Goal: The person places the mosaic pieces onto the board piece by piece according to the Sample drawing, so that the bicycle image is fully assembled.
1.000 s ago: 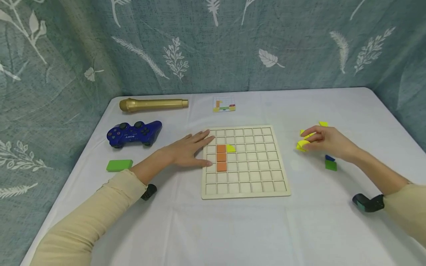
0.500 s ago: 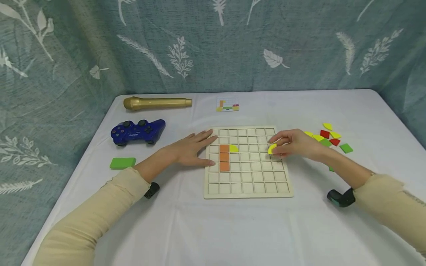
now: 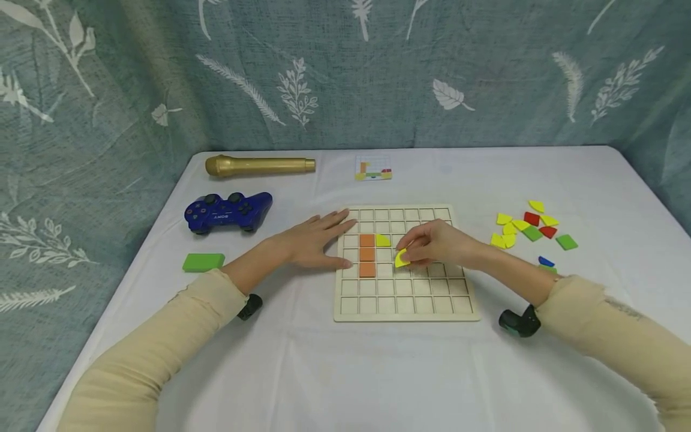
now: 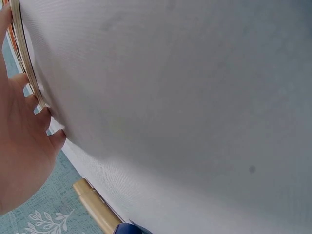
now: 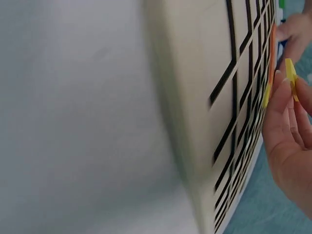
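Observation:
A pale grid board [image 3: 353, 306] lies mid-table. Three orange square tiles [image 3: 367, 255] fill a column of cells near its left side, and a yellow quarter-round tile [image 3: 382, 240] sits right of the top one. Between thumb and fingers, my right hand [image 3: 439, 243] pinches another yellow quarter-round tile [image 3: 401, 258] over the board's middle; the right wrist view shows that pinched tile [image 5: 291, 78] held on edge. My left hand [image 3: 315, 243] rests with spread fingers on the board's left edge. In the left wrist view, its fingers [image 4: 44, 117] touch that edge.
Several loose yellow, red, green and blue tiles [image 3: 531, 233] lie to the right. A small pattern card [image 3: 373, 168] is behind the board. On the left are a gold microphone [image 3: 259, 166], a blue game controller [image 3: 229, 212] and a green block [image 3: 203, 262].
My right hand has taken a yellow tile from the loose pile and carried it left over the board. My left hand stays on the board's edge.

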`<state>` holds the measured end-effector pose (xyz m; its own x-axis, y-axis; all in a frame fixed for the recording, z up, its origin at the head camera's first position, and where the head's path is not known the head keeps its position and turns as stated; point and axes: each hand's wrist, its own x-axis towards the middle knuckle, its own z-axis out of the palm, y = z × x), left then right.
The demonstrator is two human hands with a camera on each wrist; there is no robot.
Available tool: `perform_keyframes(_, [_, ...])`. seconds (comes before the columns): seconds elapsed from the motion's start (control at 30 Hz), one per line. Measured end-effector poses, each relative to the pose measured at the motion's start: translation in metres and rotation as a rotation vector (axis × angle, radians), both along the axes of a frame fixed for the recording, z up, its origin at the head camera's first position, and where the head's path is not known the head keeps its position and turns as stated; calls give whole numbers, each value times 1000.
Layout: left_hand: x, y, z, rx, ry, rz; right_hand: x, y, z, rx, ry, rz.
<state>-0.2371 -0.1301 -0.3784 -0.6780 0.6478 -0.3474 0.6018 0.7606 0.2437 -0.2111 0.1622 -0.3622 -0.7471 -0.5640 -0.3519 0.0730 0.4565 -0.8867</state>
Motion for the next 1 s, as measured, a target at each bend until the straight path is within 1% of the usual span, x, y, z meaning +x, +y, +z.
perform_keyframes(0.2, [0, 3, -3, 4, -12, 4, 6, -18, -2, -53, -33, 65])
perform_keyframes(0.4, [0, 1, -5, 3, -16, 8, 13, -41, -5, -47, -58, 80])
perform_keyframes(0.53, [0, 0, -5, 9, -12, 10, 17, -55, -6, -49, -47, 86])
perform_keyframes(0.83, [-1, -3, -6, 15, 6, -8, 25, -76, -7, -4, 41, 92])
perform_keyframes(1.0, [-1, -3, -4, 19, 12, -7, 28, -83, -7, 50, 141, 118])
